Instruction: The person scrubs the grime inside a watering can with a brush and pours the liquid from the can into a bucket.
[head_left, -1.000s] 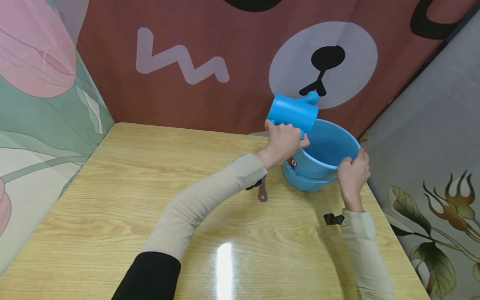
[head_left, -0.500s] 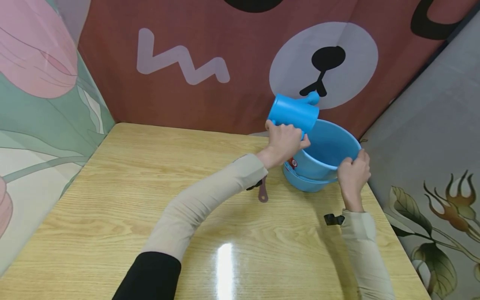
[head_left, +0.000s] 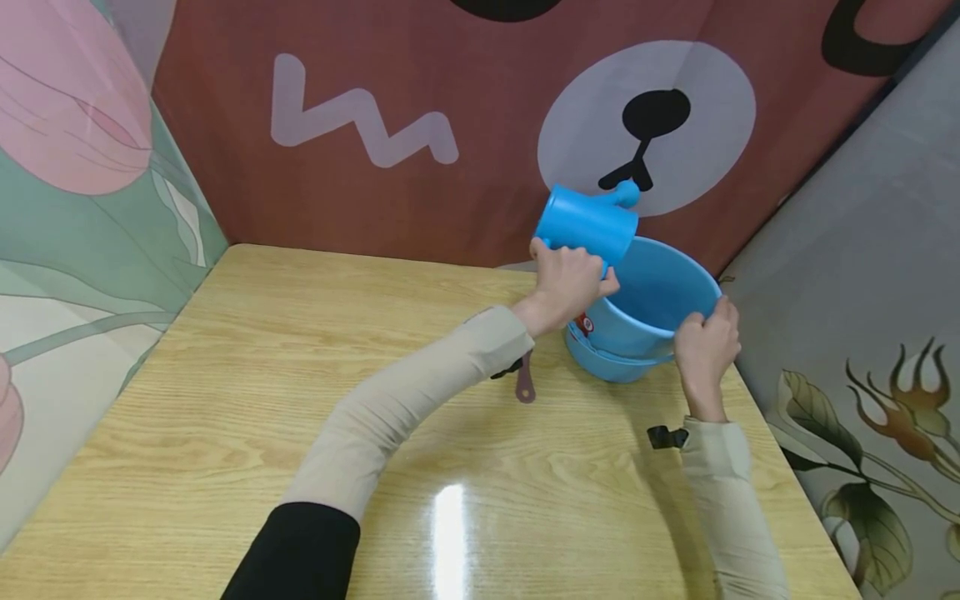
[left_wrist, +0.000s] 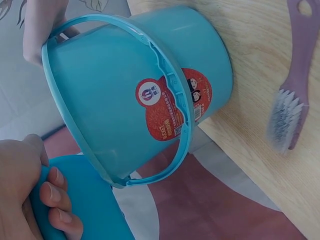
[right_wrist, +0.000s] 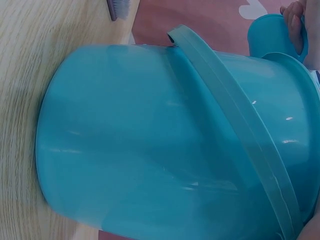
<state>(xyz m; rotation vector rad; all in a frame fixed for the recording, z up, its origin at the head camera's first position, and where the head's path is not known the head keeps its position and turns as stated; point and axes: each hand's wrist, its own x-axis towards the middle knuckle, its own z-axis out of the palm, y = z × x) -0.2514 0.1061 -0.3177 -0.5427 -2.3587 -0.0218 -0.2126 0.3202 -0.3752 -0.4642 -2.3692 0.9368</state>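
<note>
A blue bucket (head_left: 651, 287) with a red label (left_wrist: 167, 107) stands upright on the wooden table (head_left: 315, 333), its bail hanging down against the side. My right hand (head_left: 707, 346) grips the bucket's near right rim. My left hand (head_left: 564, 279) grips the handle of a bright blue watering can (head_left: 588, 223). The can is tipped on its side, its right end over the left part of the bucket's mouth and its round-headed spout uppermost. In the left wrist view, curled fingers (left_wrist: 55, 192) wrap the can's handle. No water is visible.
A scrubbing brush (left_wrist: 295, 85) with a purple handle and pale bristles lies on the table left of the bucket, partly behind my left wrist in the head view. A brown wall cloth (head_left: 375, 208) hangs behind, and a floral wall cloth (head_left: 862, 400) stands close on the right.
</note>
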